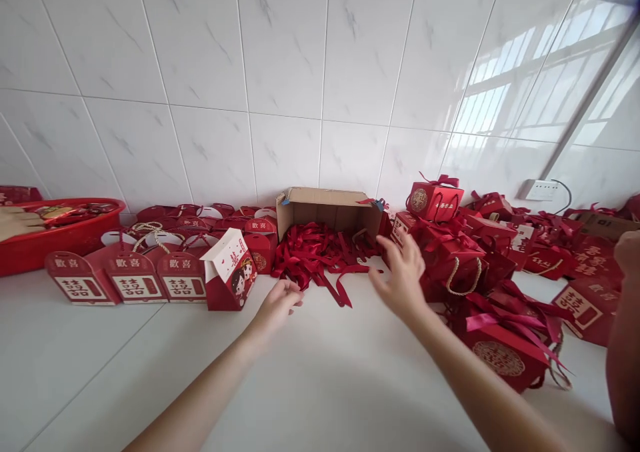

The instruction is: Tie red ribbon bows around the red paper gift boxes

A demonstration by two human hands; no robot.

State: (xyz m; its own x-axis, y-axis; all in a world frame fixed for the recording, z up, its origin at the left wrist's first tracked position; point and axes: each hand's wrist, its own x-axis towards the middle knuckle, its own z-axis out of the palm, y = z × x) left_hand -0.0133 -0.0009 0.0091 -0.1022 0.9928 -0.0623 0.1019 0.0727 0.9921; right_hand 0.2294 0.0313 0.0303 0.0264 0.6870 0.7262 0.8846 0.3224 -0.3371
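My left hand (277, 301) is at the front edge of a heap of red ribbons (313, 249), its fingers curled in towards the thumb. Whatever it may be pinching is hidden or too small to name. To the right of the heap, my right hand (404, 275) is raised with fingers spread and nothing in them. The ribbons spill from a brown cardboard box (327, 195) lying on its side against the wall. Beside my left hand stands a red-and-white gift box (231, 272) printed with cartoon figures.
Red gift boxes (137, 279) stand in rows on the left, near a red basin (30, 249). Ribbon-tied boxes (500, 355) are piled on the right. Another person's arm (623, 345) reaches in at the right edge. A white power strip (539, 190) sits by the tiled wall.
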